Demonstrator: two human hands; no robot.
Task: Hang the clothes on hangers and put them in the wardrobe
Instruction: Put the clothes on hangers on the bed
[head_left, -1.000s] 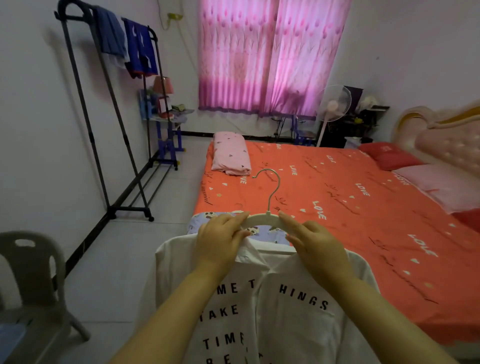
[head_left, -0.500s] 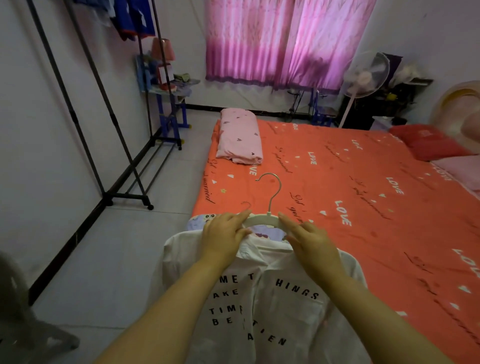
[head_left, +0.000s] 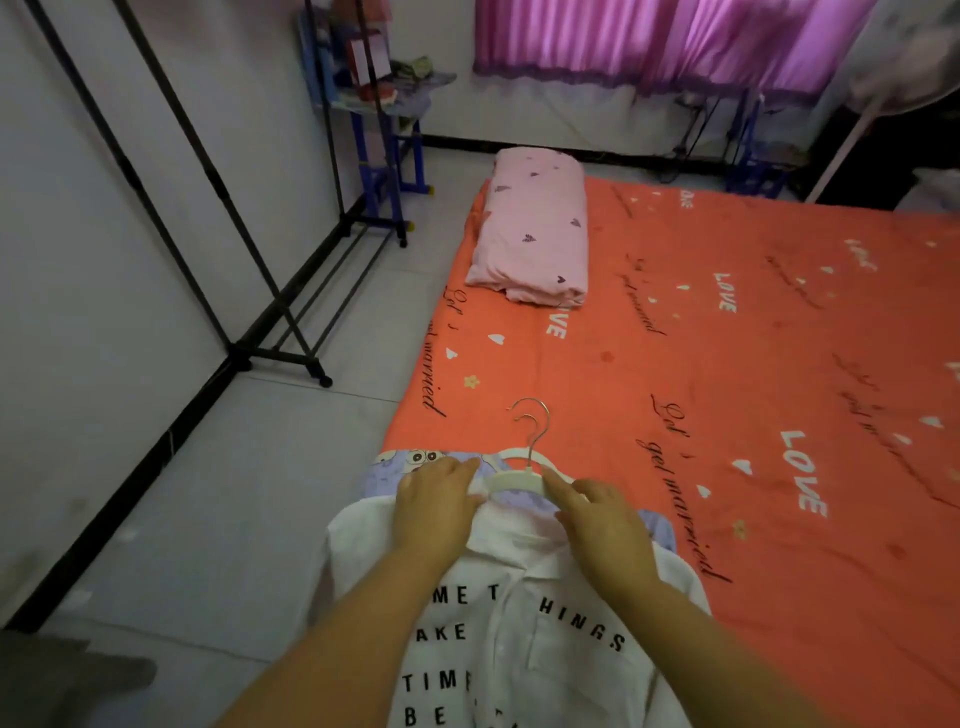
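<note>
Two grips at the collar of the white shirt, which lies front-up on the near corner of the bed, hem toward us. Left grip: thumb and forefinger pinch the left arm of the white hanger. Right grip: holding nothing, fingers straight, index tip touching the hanger's right arm. Hanger sits in the neck opening between both grips, metal hook pointing away from us. Under the shirt we see a lilac cartoon-print garment with a second hanger, its hook just past the first. Folded pink quilt lies well beyond the grips. Black clothes rack stands on the floor, far left of the left grip.
</note>
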